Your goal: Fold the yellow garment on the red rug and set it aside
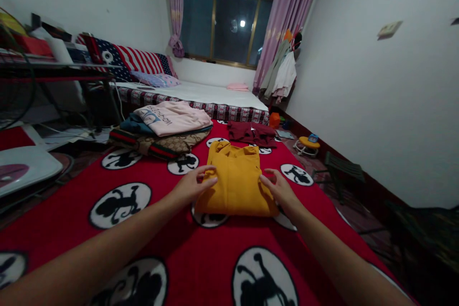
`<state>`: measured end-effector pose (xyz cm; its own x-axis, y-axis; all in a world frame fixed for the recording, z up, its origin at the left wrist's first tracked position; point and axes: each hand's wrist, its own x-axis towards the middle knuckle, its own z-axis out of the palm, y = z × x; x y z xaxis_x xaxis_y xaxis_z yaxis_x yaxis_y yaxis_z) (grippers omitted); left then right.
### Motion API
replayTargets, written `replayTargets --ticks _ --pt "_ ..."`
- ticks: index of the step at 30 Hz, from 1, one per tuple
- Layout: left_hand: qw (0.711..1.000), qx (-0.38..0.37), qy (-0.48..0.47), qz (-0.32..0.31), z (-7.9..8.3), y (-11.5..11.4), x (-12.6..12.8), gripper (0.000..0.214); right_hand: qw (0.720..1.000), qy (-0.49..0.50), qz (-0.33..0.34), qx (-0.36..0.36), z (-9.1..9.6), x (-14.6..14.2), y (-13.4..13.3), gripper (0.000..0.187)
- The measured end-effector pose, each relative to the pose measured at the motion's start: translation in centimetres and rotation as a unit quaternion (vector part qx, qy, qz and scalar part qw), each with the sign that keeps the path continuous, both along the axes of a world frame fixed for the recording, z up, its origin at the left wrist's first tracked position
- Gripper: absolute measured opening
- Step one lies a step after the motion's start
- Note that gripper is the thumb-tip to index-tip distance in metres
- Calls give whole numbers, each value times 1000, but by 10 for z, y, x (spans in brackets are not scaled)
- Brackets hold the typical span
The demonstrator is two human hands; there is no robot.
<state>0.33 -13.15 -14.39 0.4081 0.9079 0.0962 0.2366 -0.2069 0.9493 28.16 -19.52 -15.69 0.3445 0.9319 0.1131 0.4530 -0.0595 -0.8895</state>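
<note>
A folded yellow garment (236,179) lies on a red blanket (201,248) printed with black-and-white round figures. My left hand (193,185) rests on the garment's left edge, fingers stretched and together, flat against the cloth. My right hand (278,189) lies along its right edge, fingers likewise extended on the fabric. Neither hand pinches or lifts the garment. Both forearms reach in from the bottom of the view.
A stack of folded clothes (165,126) topped by a pink garment sits at the back left. A dark red garment (251,133) lies behind the yellow one. Beyond is a bed (201,93) with pillows, a window, curtains, hanging clothes (281,74) and floor clutter at right.
</note>
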Motion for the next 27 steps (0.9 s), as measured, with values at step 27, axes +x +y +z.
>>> replayTargets --ticks 27 --pt "908 200 363 64 -24 91 101 62 885 -426 -16 -186 -2 -39 114 59"
